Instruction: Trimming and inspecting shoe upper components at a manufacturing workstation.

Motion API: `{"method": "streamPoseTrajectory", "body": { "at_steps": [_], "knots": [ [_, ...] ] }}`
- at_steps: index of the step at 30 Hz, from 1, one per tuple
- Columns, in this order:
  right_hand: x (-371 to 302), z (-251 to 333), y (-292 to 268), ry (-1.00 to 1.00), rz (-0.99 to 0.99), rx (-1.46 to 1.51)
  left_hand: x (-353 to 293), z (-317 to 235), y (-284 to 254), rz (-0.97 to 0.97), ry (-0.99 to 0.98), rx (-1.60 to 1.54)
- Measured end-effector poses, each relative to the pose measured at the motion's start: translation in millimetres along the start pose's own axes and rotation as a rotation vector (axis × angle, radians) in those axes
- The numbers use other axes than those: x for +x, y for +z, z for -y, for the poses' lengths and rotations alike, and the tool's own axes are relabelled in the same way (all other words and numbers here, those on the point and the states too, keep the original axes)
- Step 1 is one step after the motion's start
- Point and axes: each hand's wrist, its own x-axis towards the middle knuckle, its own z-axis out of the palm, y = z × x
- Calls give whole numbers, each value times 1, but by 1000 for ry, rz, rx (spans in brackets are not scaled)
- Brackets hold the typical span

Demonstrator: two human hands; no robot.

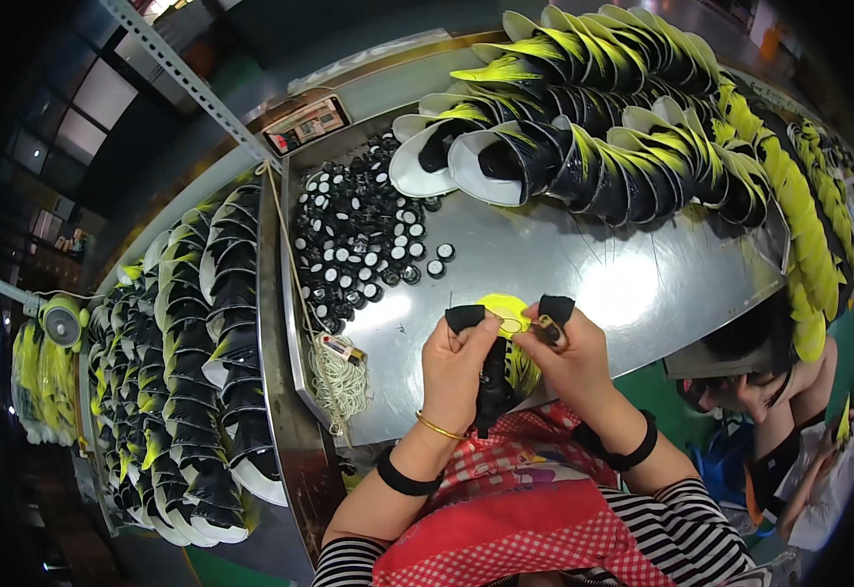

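Observation:
Between my hands, near the table's front edge, is a neon-yellow and black shoe upper (507, 311); its black lower part hangs toward my apron. My left hand (459, 362) pinches its left edge between thumb and fingers. On the opposite edge my right hand (574, 357) is closed too, thumb and finger pressed to the yellow rim. A small brownish object (550, 331) shows at my right fingers; its kind is not clear. Black cloth covers wrap a finger on each hand. A thin dark outline shows on the yellow part.
Many small black round pieces with white tops (359, 235) lie on the metal table (505, 245). Nested shoe uppers (632, 176) fill its far side; more stacks (192, 372) stand at left. White cord (337, 382) and a phone (306, 125) lie leftward. Another person (818, 470) sits right.

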Motion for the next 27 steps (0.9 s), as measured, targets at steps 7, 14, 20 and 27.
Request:
{"method": "streamPoseTrajectory", "body": {
  "at_steps": [7, 14, 20, 27],
  "knots": [
    [-4, -1, -14, -272, 17, -500, 0, 1, 3, 14, -22, -51],
    [4, -18, -23, -367, 99, -515, -5, 1, 9, 19, -53, 78],
    [20, -13, -27, -393, 78, -567, -2, 8, 2, 101, -16, 174],
    [23, -35, -30, -418, 159, -509, -2, 10, 5, 110, -63, 235]
  ]
}}
